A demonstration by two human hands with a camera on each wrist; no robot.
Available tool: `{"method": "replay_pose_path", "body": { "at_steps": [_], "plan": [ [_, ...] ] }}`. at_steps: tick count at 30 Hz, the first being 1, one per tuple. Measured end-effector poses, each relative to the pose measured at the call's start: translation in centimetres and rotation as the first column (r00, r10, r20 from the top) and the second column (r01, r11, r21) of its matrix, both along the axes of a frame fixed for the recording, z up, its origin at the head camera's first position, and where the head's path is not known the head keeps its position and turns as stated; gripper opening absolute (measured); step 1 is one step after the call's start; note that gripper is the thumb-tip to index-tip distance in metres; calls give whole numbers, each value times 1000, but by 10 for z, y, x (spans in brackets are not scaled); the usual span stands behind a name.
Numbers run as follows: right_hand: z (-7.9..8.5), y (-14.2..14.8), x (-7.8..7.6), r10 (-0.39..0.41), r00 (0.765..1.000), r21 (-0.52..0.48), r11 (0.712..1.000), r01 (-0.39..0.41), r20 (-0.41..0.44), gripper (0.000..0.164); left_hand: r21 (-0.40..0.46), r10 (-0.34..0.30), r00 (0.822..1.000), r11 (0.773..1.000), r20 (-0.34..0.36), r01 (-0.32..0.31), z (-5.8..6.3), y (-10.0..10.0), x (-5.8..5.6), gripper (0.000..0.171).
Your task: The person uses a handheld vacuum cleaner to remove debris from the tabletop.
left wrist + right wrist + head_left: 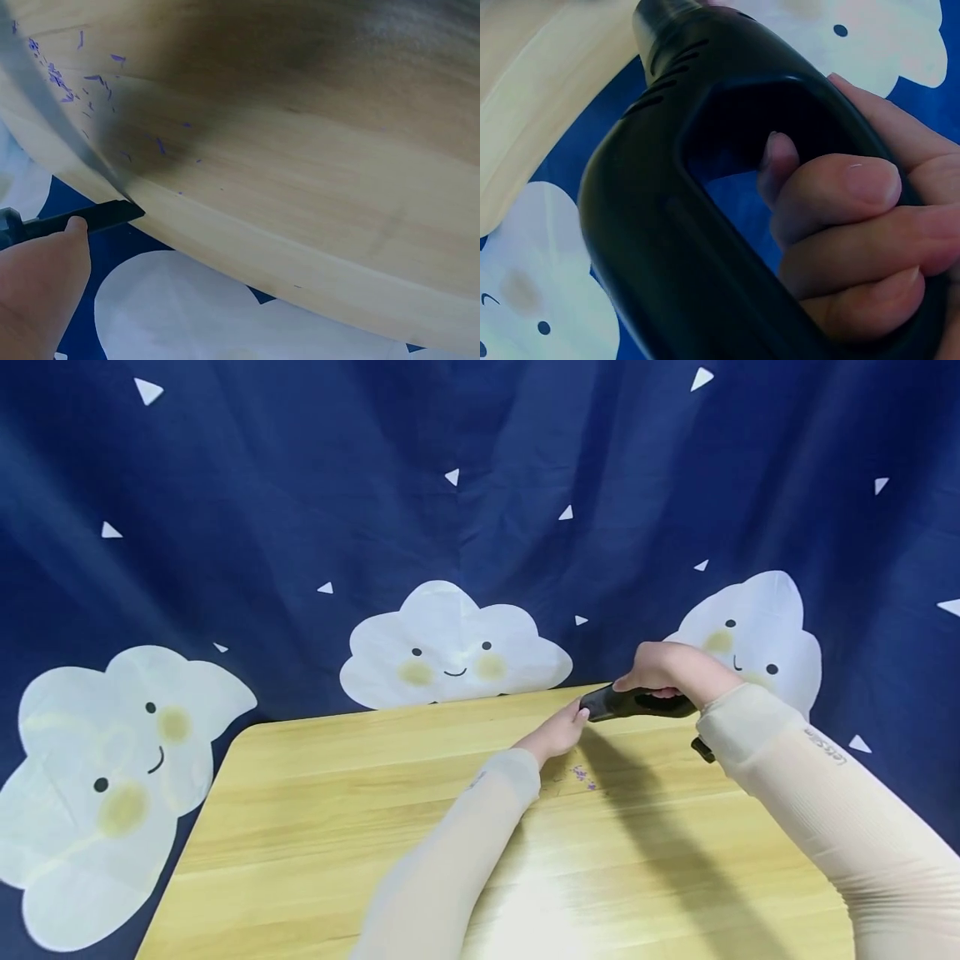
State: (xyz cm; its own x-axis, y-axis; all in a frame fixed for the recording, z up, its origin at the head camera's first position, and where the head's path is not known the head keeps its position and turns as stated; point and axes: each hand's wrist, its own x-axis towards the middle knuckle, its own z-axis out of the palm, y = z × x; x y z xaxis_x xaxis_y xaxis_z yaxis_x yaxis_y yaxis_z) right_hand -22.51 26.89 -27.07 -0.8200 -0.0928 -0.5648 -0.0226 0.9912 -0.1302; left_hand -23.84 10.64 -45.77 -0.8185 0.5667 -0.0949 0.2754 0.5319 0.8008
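Note:
My right hand [667,667] grips the loop handle of a black handheld vacuum [613,703] over the table's far right side. In the right wrist view, fingers [847,240] curl through the loop, and vent slots show on the dark body [637,202]. My left hand [558,735] holds the vacuum's front end. Its thumb lies on the flat dark nozzle [112,216] in the left wrist view, near the table's edge; the other fingers are mostly hidden. Small purple shreds [580,773] lie scattered on the wood in front of the left hand.
The wooden table [315,827] has a rounded far left corner. Right behind it hangs a dark blue curtain [300,485] with white clouds and triangles. A long shadow [667,843] falls across the tabletop below the vacuum.

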Motion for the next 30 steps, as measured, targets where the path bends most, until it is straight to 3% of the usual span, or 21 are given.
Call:
{"method": "replay_pose_path", "body": {
  "at_steps": [6, 11, 20, 30],
  "plan": [
    [3, -1, 5, 8, 1000, 0, 1000, -8, 27, 53, 7, -40, 999, 999, 12, 40, 1, 1, 2, 53],
    [8, -1, 7, 5, 999, -9, 1000, -4, 50, 52, -47, -59, 997, 997, 45, 61, 4, -3, 2, 56],
    [16, 4, 6, -67, 987, -62, 995, 77, 148, 44, -55, -47, 983, 997, 178, 58, 14, -16, 0, 55],
    [21, 6, 12, -66, 980, -63, 995, 79, 186, 45, -137, -81, 990, 986, 115, 97, 21, -15, 14, 55]
  ]
}}
